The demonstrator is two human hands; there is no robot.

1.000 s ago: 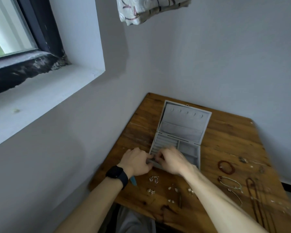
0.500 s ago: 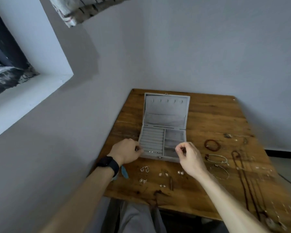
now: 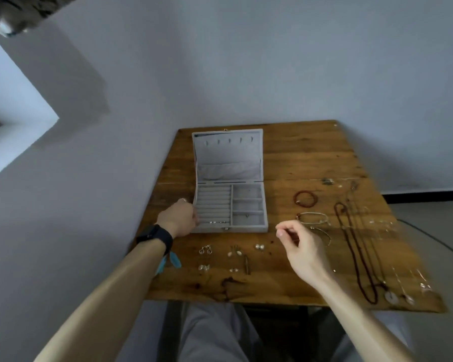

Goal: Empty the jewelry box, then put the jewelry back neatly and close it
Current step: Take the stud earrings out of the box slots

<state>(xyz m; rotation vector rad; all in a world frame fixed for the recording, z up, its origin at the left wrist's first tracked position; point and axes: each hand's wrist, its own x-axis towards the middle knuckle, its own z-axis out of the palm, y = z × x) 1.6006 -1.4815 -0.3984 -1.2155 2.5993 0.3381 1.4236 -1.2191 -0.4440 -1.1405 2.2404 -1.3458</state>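
left hand [image 3: 179, 218] against left wall of open jewelry box [image 3: 249, 228], mid frame, grip unclear. rings [image 3: 215, 222] left in front slot. right hand [image 3: 302, 246] pinched, contents too small to tell; a tiny piece could slip, tangle in bracelets [image 3: 313, 218] or roll off desk [image 3: 311, 158].

Matt grey velvety cloth covers the jewelry box [image 3: 229, 165]. The table [image 3: 311, 158] is worn, stained wood. At the box's six o'clock, earrings [image 3: 205, 249] glint metallic.
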